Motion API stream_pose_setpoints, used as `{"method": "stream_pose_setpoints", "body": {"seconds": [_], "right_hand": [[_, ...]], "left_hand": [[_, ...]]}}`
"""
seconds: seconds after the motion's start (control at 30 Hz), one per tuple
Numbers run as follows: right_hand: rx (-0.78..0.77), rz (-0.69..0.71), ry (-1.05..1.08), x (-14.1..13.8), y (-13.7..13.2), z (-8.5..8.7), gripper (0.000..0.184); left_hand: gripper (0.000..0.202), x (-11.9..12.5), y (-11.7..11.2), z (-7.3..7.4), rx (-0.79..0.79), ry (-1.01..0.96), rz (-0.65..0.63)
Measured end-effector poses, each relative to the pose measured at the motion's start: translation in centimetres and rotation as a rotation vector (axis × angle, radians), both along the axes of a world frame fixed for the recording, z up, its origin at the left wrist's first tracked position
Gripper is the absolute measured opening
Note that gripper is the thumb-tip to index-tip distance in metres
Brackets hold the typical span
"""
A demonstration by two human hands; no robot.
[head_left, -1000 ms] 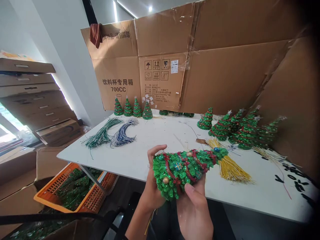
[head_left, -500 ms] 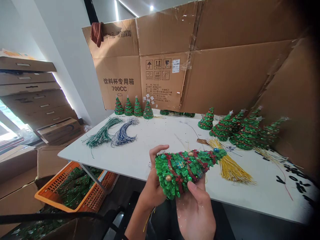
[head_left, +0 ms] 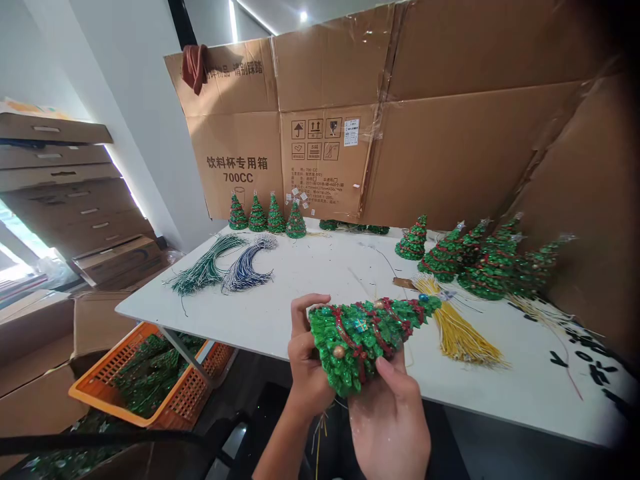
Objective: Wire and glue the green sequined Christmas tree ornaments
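I hold a small green sequin Christmas tree (head_left: 367,337) with red garland and little baubles, tipped on its side with its top pointing right. My left hand (head_left: 304,363) grips its wide base, fingers curled round the rim. My right hand (head_left: 390,417) holds it from below, thumb pressed on the green sequins. The tree hovers over the near edge of the white table (head_left: 280,313). Thin yellow strands hang below my hands.
A yellow wire bundle (head_left: 457,330) lies just right of the tree. Finished trees (head_left: 480,263) stand at the right, several more small trees (head_left: 265,217) at the back. Green and blue wire bundles (head_left: 225,267) lie left. An orange basket (head_left: 145,380) sits below. Cardboard walls (head_left: 400,133) surround the table.
The tree has shifted a little left and down in my hands, and my left fingers have curled tighter round its base.
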State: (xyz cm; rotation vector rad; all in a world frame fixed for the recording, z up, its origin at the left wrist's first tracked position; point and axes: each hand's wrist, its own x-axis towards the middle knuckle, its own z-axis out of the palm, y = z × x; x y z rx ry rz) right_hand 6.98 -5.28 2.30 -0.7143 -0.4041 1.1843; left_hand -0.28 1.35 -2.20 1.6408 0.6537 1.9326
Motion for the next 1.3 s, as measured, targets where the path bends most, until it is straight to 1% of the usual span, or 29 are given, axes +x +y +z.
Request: {"method": "stream_pose_setpoints", "body": {"seconds": [0.1,0.23,0.4,0.57,0.63,0.73,0.83,0.9,1.07,1.2,1.3], "right_hand": [[0.014,0.004,0.002,-0.2,0.0,0.0,0.070],[0.038,-0.023,-0.003,-0.3,0.1,-0.1,0.069],[0.042,-0.007,0.005,0.0,0.1,-0.2,0.069],[0.022,-0.033,-0.001,-0.1,0.1,0.2,0.072],[0.015,-0.054,-0.003,-0.1,0.1,0.2,0.074],[0.018,-0.065,-0.010,0.0,0.1,0.1,0.073],[0.012,-0.045,-0.005,0.1,0.2,-0.1,0.072],[0.015,-0.028,0.007,0.2,0.2,-0.3,0.073],[0.022,0.038,0.012,0.4,0.2,-1.1,0.081],[0.026,0.041,0.009,0.3,0.2,-1.5,0.084],[0.010,0.017,0.033,0.2,0.1,-1.2,0.083]], "left_hand": [[0.045,0.2,-0.2,0.3,-0.021,-0.028,0.056],[0.045,0.3,-0.4,0.8,-0.072,0.002,0.050],[0.041,0.0,-0.3,0.9,-0.078,0.067,-0.078],[0.048,-0.7,0.0,0.6,-0.086,0.104,-0.234],[0.044,-0.9,0.2,0.6,-0.102,0.115,-0.265],[0.046,-1.1,0.4,0.7,-0.123,0.108,-0.293],[0.043,-0.9,0.5,0.6,-0.104,0.067,-0.279],[0.048,-0.6,0.5,0.5,-0.105,0.022,-0.246],[0.063,0.3,0.2,0.2,-0.224,-0.108,-0.189],[0.051,0.3,-0.1,0.5,-0.227,-0.066,-0.170],[0.045,0.1,-0.2,0.8,-0.174,-0.016,-0.174]]}}
